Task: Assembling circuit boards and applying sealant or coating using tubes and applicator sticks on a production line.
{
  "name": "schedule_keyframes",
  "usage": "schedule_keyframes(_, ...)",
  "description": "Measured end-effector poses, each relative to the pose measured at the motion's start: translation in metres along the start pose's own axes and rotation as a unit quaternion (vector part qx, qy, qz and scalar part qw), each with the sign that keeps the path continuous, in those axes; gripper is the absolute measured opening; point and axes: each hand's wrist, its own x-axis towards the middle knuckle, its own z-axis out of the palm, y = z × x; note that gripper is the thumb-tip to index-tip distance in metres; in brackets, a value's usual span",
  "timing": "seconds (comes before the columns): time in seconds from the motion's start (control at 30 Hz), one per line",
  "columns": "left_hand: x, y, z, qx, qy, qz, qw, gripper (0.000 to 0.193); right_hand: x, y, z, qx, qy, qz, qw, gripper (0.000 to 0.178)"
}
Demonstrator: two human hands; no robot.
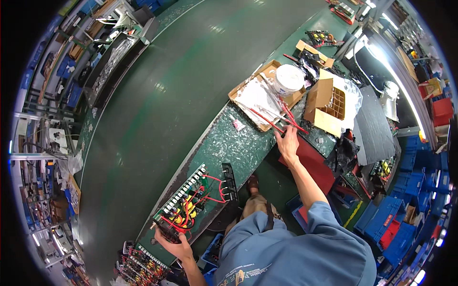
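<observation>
My left hand (174,245) is closed round the near end of a circuit board assembly (183,205), which lies on the green workbench. The board carries yellow coils, red wires and a row of pale blocks along one edge. Red wires link it to a black strip (229,182) standing beside it. My right hand (287,144) is stretched out to the cardboard tray's corner, its fingers closed on the near end of a thin red stick (265,118). The stick lies across the edge of the cardboard tray (234,95), which is smeared with white paste. More red sticks (293,119) lie close by.
A white bucket (289,78) stands in the tray. To its right is an open cardboard box (320,102) with dividers. More wired boards (138,267) lie at the near left. Blue bins (381,214) fill the right side, and a black sheet (374,124) lies beyond the box.
</observation>
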Motion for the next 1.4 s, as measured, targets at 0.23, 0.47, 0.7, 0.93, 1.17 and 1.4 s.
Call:
schedule_keyframes(0.23, -0.008, -0.013, -0.007, 0.0, 0.0, 0.0, 1.0, 0.074, 0.012, -0.02, -0.01, 0.167, -0.038, -0.09, 0.981, 0.023)
schedule_keyframes(0.47, -0.009, -0.014, 0.001, -0.026, -0.005, 0.003, 1.0, 0.074, 0.061, -0.076, -0.002, 0.311, -0.068, -0.103, 0.942, 0.031)
schedule_keyframes(0.7, -0.018, -0.015, -0.006, 0.002, 0.001, 0.017, 1.0, 0.078, 0.027, -0.058, -0.054, 0.238, 0.0, -0.189, 0.953, 0.017)
schedule_keyframes(0.93, -0.023, -0.017, -0.01, -0.001, -0.005, 0.026, 1.0, 0.078, 0.023, -0.049, -0.059, 0.198, -0.043, -0.214, 0.956, 0.015)
schedule_keyframes(1.17, -0.028, -0.016, -0.01, -0.003, -0.007, 0.007, 1.0, 0.077, 0.031, -0.041, -0.072, 0.252, 0.001, -0.106, 0.962, 0.019)
schedule_keyframes(1.4, -0.03, -0.014, -0.012, -0.02, -0.003, -0.021, 1.0, 0.078, 0.034, -0.034, -0.077, 0.216, -0.046, -0.067, 0.973, 0.022)
